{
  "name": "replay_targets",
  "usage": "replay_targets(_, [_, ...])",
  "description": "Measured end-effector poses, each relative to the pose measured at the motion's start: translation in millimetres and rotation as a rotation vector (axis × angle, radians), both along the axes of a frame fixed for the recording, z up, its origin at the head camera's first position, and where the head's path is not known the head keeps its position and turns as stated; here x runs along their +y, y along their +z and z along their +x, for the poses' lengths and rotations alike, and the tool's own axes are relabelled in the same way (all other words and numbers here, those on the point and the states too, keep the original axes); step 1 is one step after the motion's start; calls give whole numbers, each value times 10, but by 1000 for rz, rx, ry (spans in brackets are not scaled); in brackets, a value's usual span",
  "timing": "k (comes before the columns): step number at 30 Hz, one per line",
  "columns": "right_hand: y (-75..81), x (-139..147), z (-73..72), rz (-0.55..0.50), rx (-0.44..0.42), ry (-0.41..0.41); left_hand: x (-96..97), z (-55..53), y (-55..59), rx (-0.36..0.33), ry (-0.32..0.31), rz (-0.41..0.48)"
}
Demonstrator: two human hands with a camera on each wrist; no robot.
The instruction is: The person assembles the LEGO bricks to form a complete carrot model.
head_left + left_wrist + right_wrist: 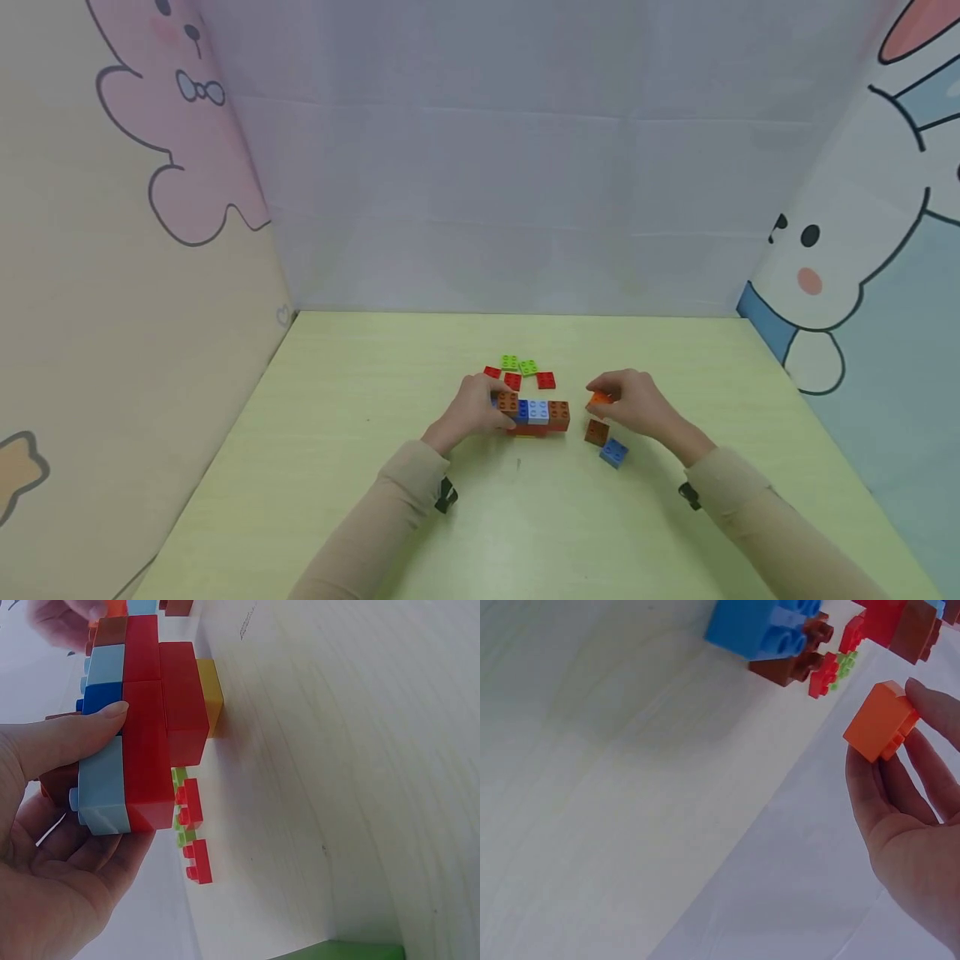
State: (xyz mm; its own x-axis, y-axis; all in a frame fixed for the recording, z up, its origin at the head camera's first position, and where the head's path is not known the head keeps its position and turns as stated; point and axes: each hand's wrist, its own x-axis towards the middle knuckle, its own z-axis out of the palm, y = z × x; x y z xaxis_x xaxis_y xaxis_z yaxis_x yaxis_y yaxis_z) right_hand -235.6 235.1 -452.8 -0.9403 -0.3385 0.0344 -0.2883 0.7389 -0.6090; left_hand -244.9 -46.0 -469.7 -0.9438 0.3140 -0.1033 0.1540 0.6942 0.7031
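Observation:
My left hand point(480, 404) grips a built block of toy bricks point(538, 412) at its left end. In the left wrist view the thumb presses along the side of a row of blue and light blue bricks point(105, 786), with fingers beneath. Under that row run red bricks point(146, 750), and a yellow brick point(210, 697) shows at the bottom. To the right of the block, my right hand point(633, 402) pinches an orange brick point(877, 724) between thumb and fingers. Near that hand lie a loose brown brick point(597, 432) and a blue brick point(613, 452).
Behind the built block lie several flat red bricks point(546, 380) and two light green ones point(528, 367). A pale wooden table point(315, 467) carries everything. Cloth walls with cartoon animals point(832, 250) stand at the back and sides. A green object point(345, 951) edges into the left wrist view.

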Motion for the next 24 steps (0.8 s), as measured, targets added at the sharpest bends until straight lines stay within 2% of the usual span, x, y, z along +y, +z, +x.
replay_targets(9, [199, -332, -17, -46, -11, 65, 1, -5, -14, 3, 7, -22])
replay_targets(18, [219, -559, -29, -36, -6, 127, -6, -9, -38, 55, -26, -8])
replay_targets(24, [215, -649, -33, -22, -22, 159, -13, 1, -12, 46, -27, 0])
